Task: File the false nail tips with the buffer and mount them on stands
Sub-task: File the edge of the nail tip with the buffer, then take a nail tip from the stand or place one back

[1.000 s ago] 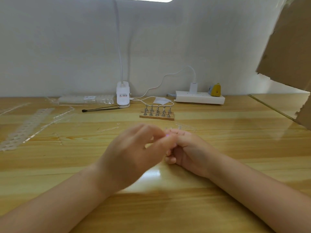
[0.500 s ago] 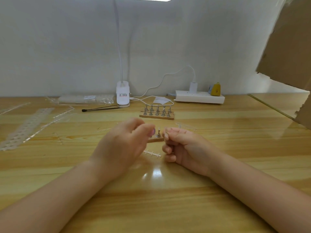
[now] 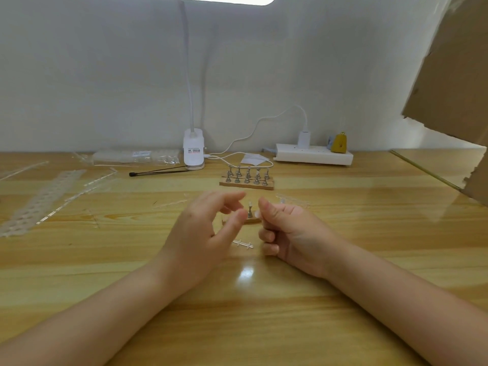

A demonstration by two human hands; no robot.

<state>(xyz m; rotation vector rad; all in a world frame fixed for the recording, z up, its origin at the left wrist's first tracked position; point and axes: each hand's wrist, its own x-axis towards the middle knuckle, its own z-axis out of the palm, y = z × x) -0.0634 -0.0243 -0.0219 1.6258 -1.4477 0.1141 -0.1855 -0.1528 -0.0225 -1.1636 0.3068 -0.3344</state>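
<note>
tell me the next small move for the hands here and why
Probably bring the left hand back to the small stand between the hands and seat a nail tip there. The right hand is curled beside it; whether a tip already sits on it is too small to tell.

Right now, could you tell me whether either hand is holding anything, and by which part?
The left hand holds nothing; its fingers are loosely apart. The right hand is curled beside the small stand, but whether its fingertips pinch anything cannot be told.

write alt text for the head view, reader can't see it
Two bare hands, left hand and right hand, meet over a wooden table, flanking a small metal stand on a wood base. Behind sit a rack of stands, a lamp base and a power strip.
</note>
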